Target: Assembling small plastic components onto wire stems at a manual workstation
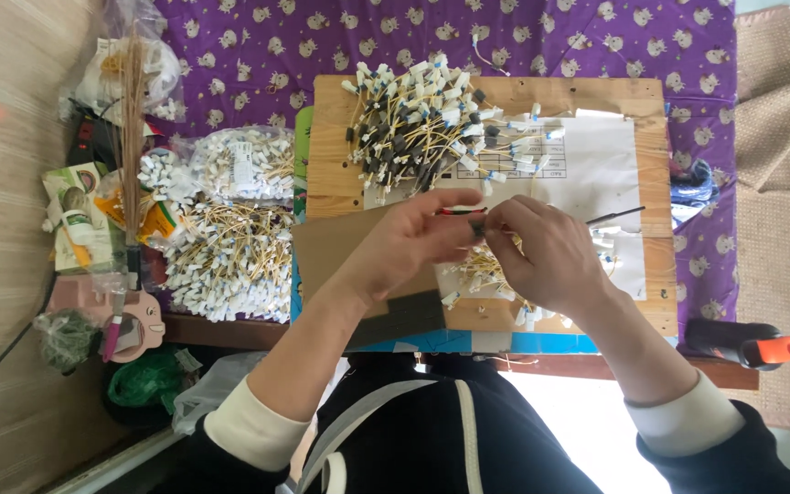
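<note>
My left hand [409,245] and my right hand [546,256] meet over a wooden board [651,265]. Between their fingertips they pinch a short wire piece [464,211] with red and black strands. A thin black wire [616,216] sticks out to the right past my right hand. Beyond my hands a heap of finished yellow wires with white and black connectors [418,123] lies on the board. A smaller bunch of yellow wires [482,267] lies under my hands. A brown cardboard sheet [336,242] lies beneath my left wrist.
A printed white paper sheet [596,165] covers the board's right part. Clear bags of white-tipped yellow wires [230,261] lie at the left on a purple patterned cloth [258,46]. A black tool with an orange tip [752,346] rests at the right edge. Small packets and a broom [130,137] crowd the far left.
</note>
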